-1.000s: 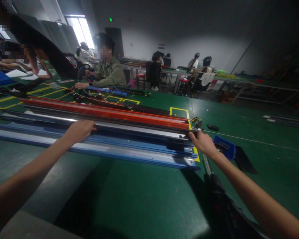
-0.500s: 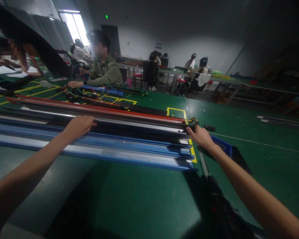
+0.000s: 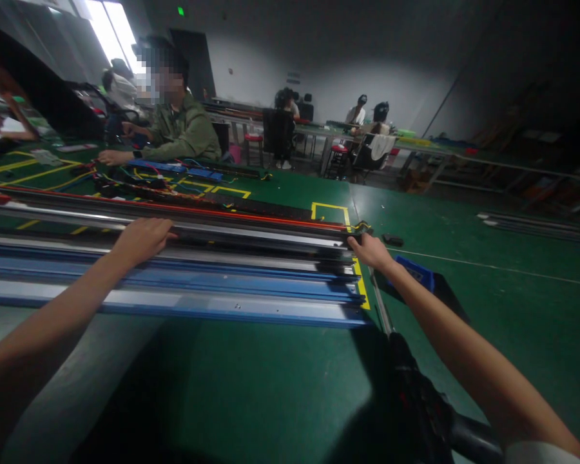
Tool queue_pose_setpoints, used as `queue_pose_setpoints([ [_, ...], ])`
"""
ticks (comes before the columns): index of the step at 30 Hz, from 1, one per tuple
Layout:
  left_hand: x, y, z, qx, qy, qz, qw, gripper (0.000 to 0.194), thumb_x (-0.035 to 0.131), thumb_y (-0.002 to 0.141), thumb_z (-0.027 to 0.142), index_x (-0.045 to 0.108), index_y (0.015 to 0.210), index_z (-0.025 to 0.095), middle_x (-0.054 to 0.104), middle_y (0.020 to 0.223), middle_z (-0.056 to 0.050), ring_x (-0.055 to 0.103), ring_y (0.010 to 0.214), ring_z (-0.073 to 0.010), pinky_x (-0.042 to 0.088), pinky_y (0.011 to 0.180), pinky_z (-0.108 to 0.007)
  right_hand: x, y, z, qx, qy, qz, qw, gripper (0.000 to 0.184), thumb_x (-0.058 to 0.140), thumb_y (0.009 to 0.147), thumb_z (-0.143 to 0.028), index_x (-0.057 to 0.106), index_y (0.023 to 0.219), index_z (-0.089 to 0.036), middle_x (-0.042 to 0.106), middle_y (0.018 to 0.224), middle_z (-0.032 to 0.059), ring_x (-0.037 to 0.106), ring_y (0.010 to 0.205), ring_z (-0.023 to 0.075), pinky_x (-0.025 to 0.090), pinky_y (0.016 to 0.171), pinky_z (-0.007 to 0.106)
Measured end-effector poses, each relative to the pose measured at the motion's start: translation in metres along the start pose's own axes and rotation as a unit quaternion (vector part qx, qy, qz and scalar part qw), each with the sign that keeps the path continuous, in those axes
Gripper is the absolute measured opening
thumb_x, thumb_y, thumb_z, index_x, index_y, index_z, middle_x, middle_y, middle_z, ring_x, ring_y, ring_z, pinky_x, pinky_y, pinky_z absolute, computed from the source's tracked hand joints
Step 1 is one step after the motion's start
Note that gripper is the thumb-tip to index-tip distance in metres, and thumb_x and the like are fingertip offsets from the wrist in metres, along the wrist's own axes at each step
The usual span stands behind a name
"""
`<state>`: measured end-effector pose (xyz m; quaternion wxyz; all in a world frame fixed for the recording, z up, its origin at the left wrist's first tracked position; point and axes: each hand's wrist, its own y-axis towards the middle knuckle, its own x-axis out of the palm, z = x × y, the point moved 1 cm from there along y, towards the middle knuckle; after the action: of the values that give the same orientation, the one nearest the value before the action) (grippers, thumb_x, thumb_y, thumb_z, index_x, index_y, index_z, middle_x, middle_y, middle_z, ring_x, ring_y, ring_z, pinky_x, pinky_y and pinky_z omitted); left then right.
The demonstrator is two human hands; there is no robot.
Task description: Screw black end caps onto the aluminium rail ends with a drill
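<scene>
Both my hands are closed on a long black and silver metal rail (image 3: 251, 233) that lies across the table, a thin red-orange strip showing along its far side. My left hand (image 3: 142, 240) grips it from above, left of the middle. At the right end, my right hand (image 3: 371, 251) holds it with the thumb on the near side and the fingers partly hidden. Nearer me lie several blue metal rails (image 3: 251, 308), parallel to the held one. A black power tool (image 3: 415, 386) with a long thin shaft lies under my right forearm.
A blue bin (image 3: 415, 274) and a small black object (image 3: 392, 240) are beyond my right hand. Coloured wires (image 3: 149, 183) lie before a seated co-worker (image 3: 181, 132) in a green jacket. Yellow tape (image 3: 329, 206) marks the green table. More rails (image 3: 531, 225) lie at the right.
The held rail has tilted and lifted slightly, so its broad orange face has narrowed to a thin strip. My grip stays the same. The view has swung to the right.
</scene>
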<state>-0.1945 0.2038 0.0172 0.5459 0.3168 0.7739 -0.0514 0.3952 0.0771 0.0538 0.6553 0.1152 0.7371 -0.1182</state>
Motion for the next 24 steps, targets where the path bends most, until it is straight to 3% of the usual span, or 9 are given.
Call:
queue_pose_setpoints([
  [24, 0.033, 0.024, 0.01, -0.015, -0.019, -0.059, 0.998, 0.023, 0.041, 0.1, 0.031, 0.058, 0.097, 0.016, 0.073, 0.1, -0.019, 0.069, 0.091, -0.0304, 0.047, 0.075, -0.038, 0.028, 0.038, 0.0, 0.001, -0.015, -0.065, 0.998, 0.059, 0.039, 0.105, -0.054, 0.067, 0.121, -0.005, 0.069, 0.123, 0.0284, 0.068, 0.116, 0.0373, 0.051, 0.095, 0.039],
])
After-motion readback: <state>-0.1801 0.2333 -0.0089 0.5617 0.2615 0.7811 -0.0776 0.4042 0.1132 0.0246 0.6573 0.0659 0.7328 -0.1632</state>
